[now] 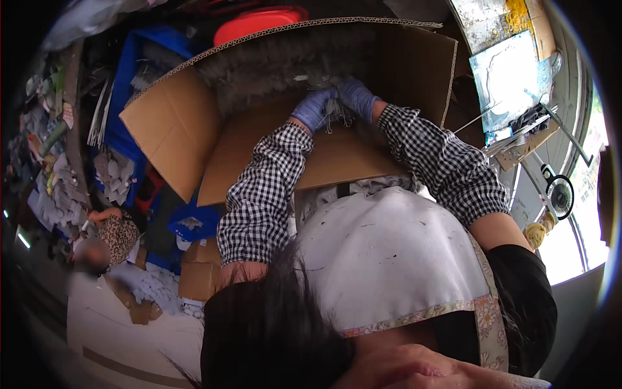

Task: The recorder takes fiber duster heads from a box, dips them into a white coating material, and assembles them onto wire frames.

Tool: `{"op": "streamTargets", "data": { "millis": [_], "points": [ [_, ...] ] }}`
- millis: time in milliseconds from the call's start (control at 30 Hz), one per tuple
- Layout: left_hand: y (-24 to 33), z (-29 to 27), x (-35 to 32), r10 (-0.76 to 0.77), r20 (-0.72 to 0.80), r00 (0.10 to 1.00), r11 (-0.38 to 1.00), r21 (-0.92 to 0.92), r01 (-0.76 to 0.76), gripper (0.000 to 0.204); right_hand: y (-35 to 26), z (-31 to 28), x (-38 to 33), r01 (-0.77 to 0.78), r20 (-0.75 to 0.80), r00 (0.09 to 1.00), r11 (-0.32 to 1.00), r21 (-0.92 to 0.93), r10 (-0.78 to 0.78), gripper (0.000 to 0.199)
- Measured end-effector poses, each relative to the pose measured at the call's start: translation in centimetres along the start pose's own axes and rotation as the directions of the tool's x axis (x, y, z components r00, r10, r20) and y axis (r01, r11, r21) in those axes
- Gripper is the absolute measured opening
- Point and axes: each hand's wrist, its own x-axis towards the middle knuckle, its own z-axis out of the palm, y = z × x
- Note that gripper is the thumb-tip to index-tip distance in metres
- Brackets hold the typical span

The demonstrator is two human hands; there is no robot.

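A big open cardboard box (259, 139) stands in front of me with its flaps spread out. Over its opening my left hand (312, 109), in a blue-purple glove, has its fingers closed. My right hand (357, 98), gloved alike, is closed close beside it. Between the two hands hangs a bundle of thin grey strands (338, 117), gripped at its top; its exact kind is too small to tell. Many greyish pieces (259, 78) fill the far part of the box, dim and blurred. Checked black-and-white sleeves cover both my forearms.
A red round plastic thing (259, 23) lies beyond the box. Blue crates (123, 97) stand at the left, near heaps of grey pieces (61, 185). Another person (116, 233) is at the far left. A small black fan (560, 196) stands at the right by a rack.
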Motion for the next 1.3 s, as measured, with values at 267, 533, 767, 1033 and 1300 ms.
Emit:
{"op": "streamTargets", "data": {
  "millis": [267, 533, 767, 1033, 1300],
  "points": [
    [5.7, 1.9, -7.6, -0.141, -0.306, 0.941, 0.974, -0.215, 0.076, 0.026, -3.6, 0.8, -3.3, 0.517, -0.057, 0.854, 0.836, 0.181, -0.516, 0.042],
    [11.7, -3.3, -14.6, 0.257, -0.108, 0.96, 0.96, -0.09, -0.267, 0.06, -8.3, 2.0, -15.9, 0.343, -0.15, 0.905, 0.891, -0.298, -0.398, 0.069],
    [18.6, -4.8, -21.3, 0.345, 0.037, 0.938, 0.929, 0.128, -0.347, 0.056, -10.1, 7.1, -15.7, 0.132, 0.025, 0.978, 0.514, -0.848, -0.209, 0.021],
    [19.0, -7.5, -20.5, 0.261, 0.182, 0.948, 0.954, 0.102, -0.282, 0.06, -9.4, 7.7, -18.4, 0.137, -0.043, 0.939, 0.484, -0.864, -0.342, 0.012],
    [22.6, -4.5, -19.7, 0.139, 0.302, 0.943, 0.97, 0.151, -0.191, 0.063, -6.1, 13.6, -23.1, 0.052, -0.241, 0.919, 0.705, -0.707, -0.311, 0.01]
  ]
}}
